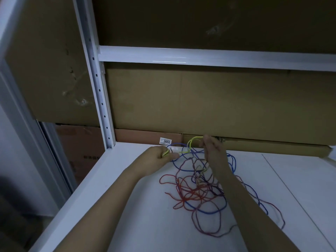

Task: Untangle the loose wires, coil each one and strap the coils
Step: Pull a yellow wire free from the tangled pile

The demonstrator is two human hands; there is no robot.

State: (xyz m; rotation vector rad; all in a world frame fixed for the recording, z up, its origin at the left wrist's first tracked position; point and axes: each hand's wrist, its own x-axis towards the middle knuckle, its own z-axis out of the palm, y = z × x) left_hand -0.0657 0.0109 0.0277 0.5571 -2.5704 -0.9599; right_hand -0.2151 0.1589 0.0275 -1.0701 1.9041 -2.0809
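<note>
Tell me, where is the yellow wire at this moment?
In the head view, the yellow wire arches between the left hand and the right hand, at the far edge of the white shelf, above the tangle.

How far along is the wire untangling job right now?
Early stage. No finished coils or straps show. In hand: the left hand and right hand hold the yellow wire between them. Left: the red wire and blue wire lie tangled on the white shelf.

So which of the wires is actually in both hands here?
The yellow-green wire: the left hand pinches one stretch, the right hand lifts another, arching it between them. The red wire and blue wire lie tangled on the white shelf.
</note>
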